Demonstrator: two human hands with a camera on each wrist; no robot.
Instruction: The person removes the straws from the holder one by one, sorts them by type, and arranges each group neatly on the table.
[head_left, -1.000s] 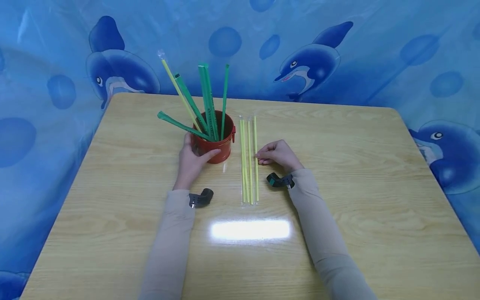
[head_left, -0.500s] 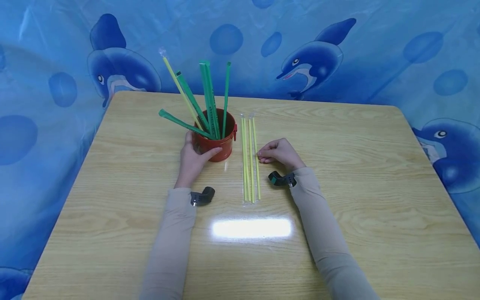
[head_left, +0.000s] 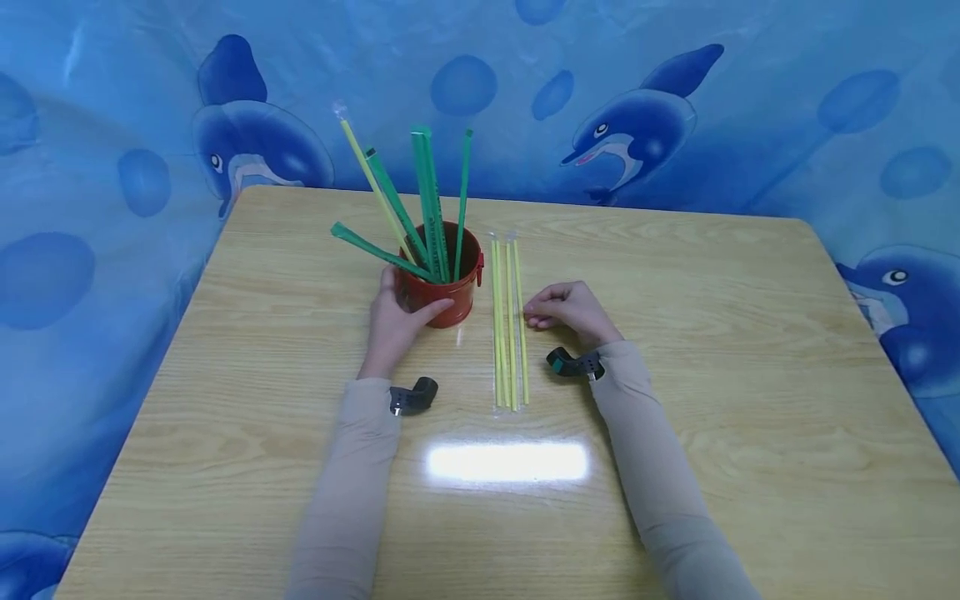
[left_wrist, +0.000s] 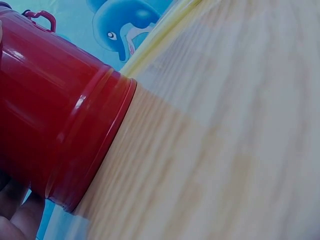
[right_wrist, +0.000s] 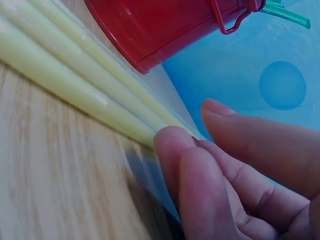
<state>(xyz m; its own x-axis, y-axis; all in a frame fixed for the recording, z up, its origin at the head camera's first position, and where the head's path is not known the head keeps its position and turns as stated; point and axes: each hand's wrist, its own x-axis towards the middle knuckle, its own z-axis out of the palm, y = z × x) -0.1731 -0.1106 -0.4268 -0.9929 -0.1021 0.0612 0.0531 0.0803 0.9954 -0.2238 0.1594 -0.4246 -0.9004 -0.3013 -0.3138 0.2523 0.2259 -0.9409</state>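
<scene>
My left hand [head_left: 390, 329] grips a red metal bucket [head_left: 463, 305] low on its near left side, thumb across the front. In the bucket lean several long green printed sleeves [head_left: 427, 200] and a yellow straw [head_left: 369, 173] in clear wrap. To its right, several wrapped yellow straws [head_left: 512, 333] lie roughly side by side on the table. My right hand [head_left: 573, 310] is beside the rightmost straw [head_left: 522, 350], its fingers bent and thumb apart from them. In the right wrist view the fingertips [right_wrist: 172, 140] are at that straw [right_wrist: 75, 92]; whether they touch is unclear.
The wooden table [head_left: 712, 333] ends at a blue dolphin-print sheet [head_left: 510, 158] behind it. A bright light reflection [head_left: 507, 462] lies in front of the straws. Each wrist wears a black camera, the left one [head_left: 414, 396] and the right one [head_left: 573, 363].
The rightmost straw's far end has shifted left, closer to the other straws, with my right fingers beside it. The left hand stays on the bucket. The whole head view has drifted slightly.
</scene>
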